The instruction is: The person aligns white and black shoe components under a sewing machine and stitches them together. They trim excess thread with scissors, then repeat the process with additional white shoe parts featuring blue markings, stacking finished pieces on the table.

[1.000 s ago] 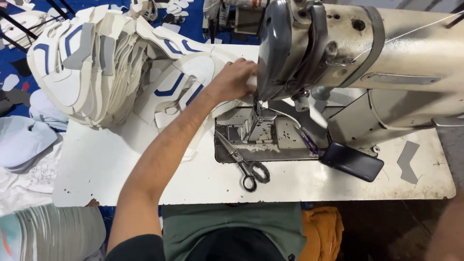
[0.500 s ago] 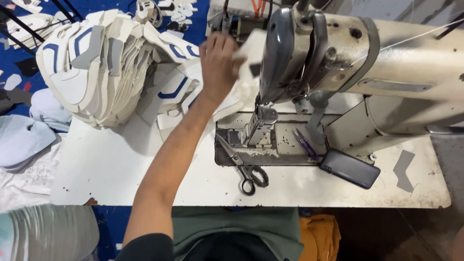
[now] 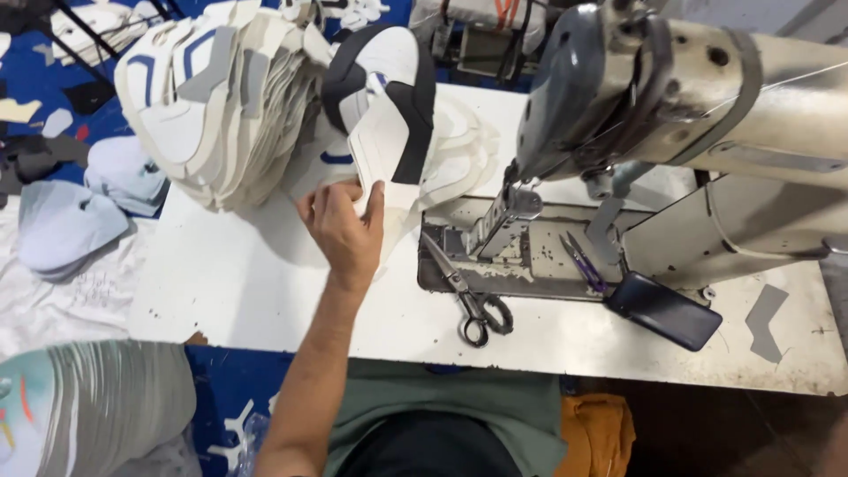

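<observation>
Shoe upper [image 3: 384, 115] pinched at its white edge by my left hand [image 3: 340, 225] fingers; I'd keep it flat on the table [image 3: 265, 283].

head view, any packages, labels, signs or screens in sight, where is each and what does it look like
Dark flat rectangular phone: lies on the white sewing table, right of the black-handled scissors, below the sewing machine arm; its screen is dark and blank.
No packages, labels or signs can be made out.
</observation>
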